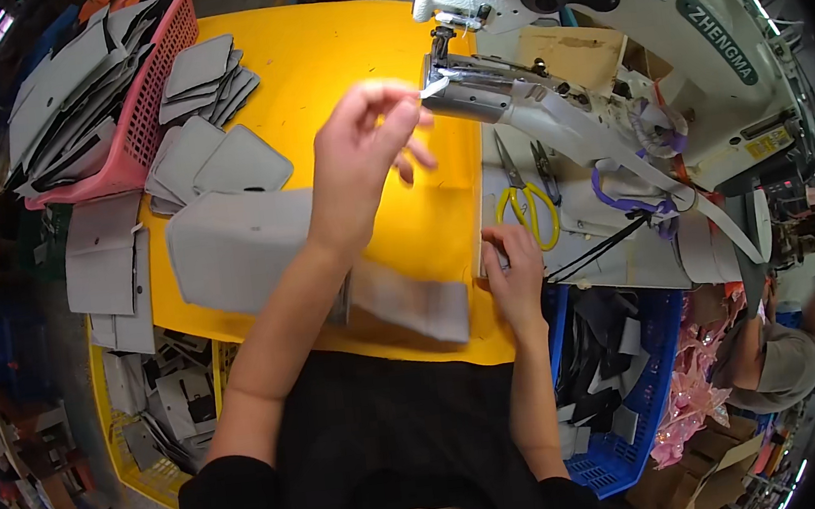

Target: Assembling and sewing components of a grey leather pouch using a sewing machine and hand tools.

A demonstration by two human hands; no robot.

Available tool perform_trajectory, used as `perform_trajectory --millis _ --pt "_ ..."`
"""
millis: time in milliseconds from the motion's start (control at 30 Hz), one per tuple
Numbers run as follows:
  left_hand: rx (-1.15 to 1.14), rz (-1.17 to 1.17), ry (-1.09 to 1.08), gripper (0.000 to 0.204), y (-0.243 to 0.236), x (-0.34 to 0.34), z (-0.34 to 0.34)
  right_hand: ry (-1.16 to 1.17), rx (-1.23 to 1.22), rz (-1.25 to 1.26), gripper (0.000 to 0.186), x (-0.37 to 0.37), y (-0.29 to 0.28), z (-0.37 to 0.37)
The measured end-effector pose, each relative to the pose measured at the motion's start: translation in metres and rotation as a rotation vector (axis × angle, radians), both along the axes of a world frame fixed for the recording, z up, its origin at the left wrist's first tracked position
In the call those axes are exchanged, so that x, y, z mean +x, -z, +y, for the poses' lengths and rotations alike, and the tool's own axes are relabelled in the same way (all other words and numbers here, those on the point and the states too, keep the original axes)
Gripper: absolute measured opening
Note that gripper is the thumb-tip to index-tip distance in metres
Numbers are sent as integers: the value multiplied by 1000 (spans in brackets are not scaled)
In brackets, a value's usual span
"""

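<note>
My left hand [362,155] is raised at the end of the sewing machine's narrow arm [471,99]. Its thumb and forefinger pinch the tip of a white binding tape [435,88], while the other fingers hang loose. Under my left forearm lies a grey fabric piece [242,242], part of it hidden; its right part [423,307] is smeared by motion. My right hand [516,268] rests at the right edge of the yellow table top [346,42]. Its fingers curl around something small and greyish that I cannot make out. Yellow-handled scissors [526,202] lie just beyond it, beside small dark snips [546,170].
Stacks of grey panels [229,164] lie on the table's left side. A pink basket [139,114] of grey pieces stands at the far left. Below are a yellow crate [143,481] and a blue crate [604,467]. Another person [784,344] is at far right.
</note>
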State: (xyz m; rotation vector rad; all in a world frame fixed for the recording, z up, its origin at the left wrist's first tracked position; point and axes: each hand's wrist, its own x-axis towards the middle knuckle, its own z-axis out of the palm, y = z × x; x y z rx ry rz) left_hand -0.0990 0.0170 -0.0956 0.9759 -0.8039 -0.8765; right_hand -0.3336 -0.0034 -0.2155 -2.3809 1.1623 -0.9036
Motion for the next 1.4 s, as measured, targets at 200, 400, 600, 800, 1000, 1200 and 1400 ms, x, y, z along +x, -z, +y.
perform_trajectory --millis 200,400,600,800,1000,1200,1400 --pt "-100 30 1 14 -24 -13 -50 36 197 -161 14 -6 -13 5" --pt "-464 -449 -319 6 -20 -12 -48 8 182 -102 14 -6 -16 1" --pt "-613 -870 -253 9 -8 -14 -53 -49 319 -103 13 4 -21 1" --pt "-235 -437 38 14 -5 -23 -62 -81 316 -6 13 12 -28 -6" --pt "-881 -1220 -699 13 -11 -23 -48 -151 205 -8 13 15 -42 -11" --pt "-937 -1203 -197 9 -21 -18 -37 -137 249 175 15 18 -50 -11" --pt "-456 -628 107 5 -29 -17 -37 -251 -157 -133 20 27 -132 -21"
